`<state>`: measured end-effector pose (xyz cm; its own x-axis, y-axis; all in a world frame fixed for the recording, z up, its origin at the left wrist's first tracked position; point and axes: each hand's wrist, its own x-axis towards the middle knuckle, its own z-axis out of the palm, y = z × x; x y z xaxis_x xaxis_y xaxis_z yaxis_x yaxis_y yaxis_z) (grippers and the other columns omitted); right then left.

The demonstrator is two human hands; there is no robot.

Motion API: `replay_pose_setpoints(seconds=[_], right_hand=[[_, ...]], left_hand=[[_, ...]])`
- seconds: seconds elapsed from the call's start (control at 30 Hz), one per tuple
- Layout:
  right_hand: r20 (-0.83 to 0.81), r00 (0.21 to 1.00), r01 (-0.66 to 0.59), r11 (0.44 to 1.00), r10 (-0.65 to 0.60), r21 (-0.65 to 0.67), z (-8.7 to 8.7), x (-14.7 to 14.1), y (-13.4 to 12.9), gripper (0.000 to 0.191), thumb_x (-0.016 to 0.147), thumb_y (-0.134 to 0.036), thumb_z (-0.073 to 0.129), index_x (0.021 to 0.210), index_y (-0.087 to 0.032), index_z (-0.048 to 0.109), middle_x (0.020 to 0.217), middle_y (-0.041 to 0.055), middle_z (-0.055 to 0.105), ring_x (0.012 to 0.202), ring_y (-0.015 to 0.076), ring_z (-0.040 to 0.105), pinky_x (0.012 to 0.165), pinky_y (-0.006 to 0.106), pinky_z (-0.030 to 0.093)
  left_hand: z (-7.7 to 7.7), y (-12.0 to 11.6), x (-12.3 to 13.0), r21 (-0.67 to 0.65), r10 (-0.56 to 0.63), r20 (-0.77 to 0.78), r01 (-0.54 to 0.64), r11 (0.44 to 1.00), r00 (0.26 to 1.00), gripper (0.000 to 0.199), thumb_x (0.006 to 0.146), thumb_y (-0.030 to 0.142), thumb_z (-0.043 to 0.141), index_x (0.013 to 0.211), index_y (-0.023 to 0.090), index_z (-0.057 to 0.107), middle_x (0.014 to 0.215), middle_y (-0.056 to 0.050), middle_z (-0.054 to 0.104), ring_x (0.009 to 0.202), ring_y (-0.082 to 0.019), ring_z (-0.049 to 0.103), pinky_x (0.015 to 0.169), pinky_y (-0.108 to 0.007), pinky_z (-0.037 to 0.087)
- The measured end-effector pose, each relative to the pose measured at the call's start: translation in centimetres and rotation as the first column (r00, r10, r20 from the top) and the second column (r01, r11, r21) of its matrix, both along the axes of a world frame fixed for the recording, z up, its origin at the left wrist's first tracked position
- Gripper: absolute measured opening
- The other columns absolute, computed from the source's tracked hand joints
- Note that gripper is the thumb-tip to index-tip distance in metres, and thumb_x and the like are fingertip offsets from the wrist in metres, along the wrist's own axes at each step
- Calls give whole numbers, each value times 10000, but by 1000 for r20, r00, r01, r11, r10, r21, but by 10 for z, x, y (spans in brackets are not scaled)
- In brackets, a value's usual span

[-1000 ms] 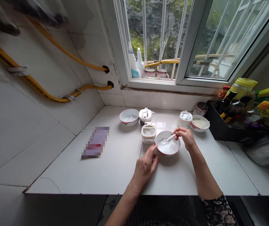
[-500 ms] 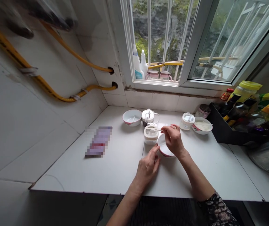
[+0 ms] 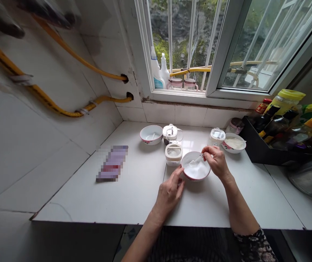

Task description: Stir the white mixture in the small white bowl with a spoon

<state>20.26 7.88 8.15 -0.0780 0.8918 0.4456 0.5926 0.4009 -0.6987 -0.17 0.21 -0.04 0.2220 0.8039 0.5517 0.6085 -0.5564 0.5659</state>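
Observation:
My right hand (image 3: 216, 162) pinches the handle of a small white spoon (image 3: 198, 159), whose head is down in a white bowl (image 3: 195, 177) with a red rim. White powder lies in the bowl. At the bowl's left side, my left hand (image 3: 170, 191) grips its edge with the fingertips. Just behind the left fingers stands a seasoning jar (image 3: 173, 160) with a beige rim and white contents. A second jar (image 3: 170, 133) with dark contents is behind it, beside another white bowl (image 3: 151, 138) that has a spoon in it.
To the right are a clear-lidded jar (image 3: 216, 136) and a bowl of pale food (image 3: 234, 142). A black box (image 3: 256, 153) of bottles stands at the far right. A pixelated purple item (image 3: 112, 163) lies on the left of the counter (image 3: 90, 203).
My right hand has moved the spoon from above the beige-rimmed jar to the right and down into the bowl. My left hand stays at the bowl's edge. The view has shifted slightly.

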Motion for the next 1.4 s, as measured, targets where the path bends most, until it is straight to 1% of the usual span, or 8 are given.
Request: replay_pose_setpoints(seconds=[0.17,0.3,0.53,0.73,0.97,1.23,1.33,1.4], right_hand=[[142,985,-102,995,100,7,3,-2,-5,179,782,-164,460,691,-244,591,657,-7,657,684,184,548,966,399,376],[125,979,-155,986,163,-67,2,-8,-6,185,760,-161,451,654,-248,575,598,-12,631,711,190,561,912,363,395],[-212,977,-84,951,20,-299,-3,-2,0,142,698,-249,478,646,-224,608,512,-17,574,545,156,509,608,290,400],[-495,867,-162,907,-57,-388,-3,2,7,124,597,-291,550,601,-195,629,461,-22,552,489,131,471,554,280,401],[-593,795,-188,877,-129,-442,-6,9,15,112,544,-288,599,570,-185,635,442,-19,559,459,117,468,540,281,407],[-661,741,-147,932,-117,-330,-2,-17,19,161,630,-327,628,708,-186,631,546,-4,622,539,143,544,563,284,422],[-571,820,-76,982,-36,-172,1,-38,15,155,775,-347,577,801,-199,616,628,8,655,612,167,601,632,310,461],[-410,911,-33,999,29,-1,0,-49,12,151,872,-318,517,857,-206,617,688,22,683,670,183,633,729,349,477]], left_hand=[[0,-1,0,-44,-8,17,9,999,1000,506,916,88,490,1387,251,405,1359,-115,612,816,-148,726,777,-309,611],[0,-2,-1,-54,15,10,-14,998,1000,481,919,106,492,1374,247,425,1256,-100,670,819,-156,725,768,-301,606],[0,-2,-1,-46,8,8,-8,999,1000,467,921,113,487,1365,244,426,1210,-93,688,794,-155,722,737,-291,602],[0,-1,-1,-56,0,9,1,998,1000,486,912,104,490,1370,251,420,1258,-96,669,790,-155,720,743,-301,604],[-2,0,0,-8,6,-10,-6,1000,1000,505,907,92,482,1379,251,402,1353,-105,619,809,-153,728,727,-278,601],[-3,1,1,15,15,-10,-15,1000,1000,510,904,78,487,1378,239,394,1347,-108,623,827,-154,731,741,-276,605],[-3,1,1,3,18,-1,-18,1000,1000,508,904,83,499,1378,237,398,1348,-111,621,831,-154,732,757,-279,609],[-3,1,1,7,13,-2,-13,1000,1000,513,903,83,500,1382,232,396,1350,-115,619,836,-155,733,765,-285,612]])
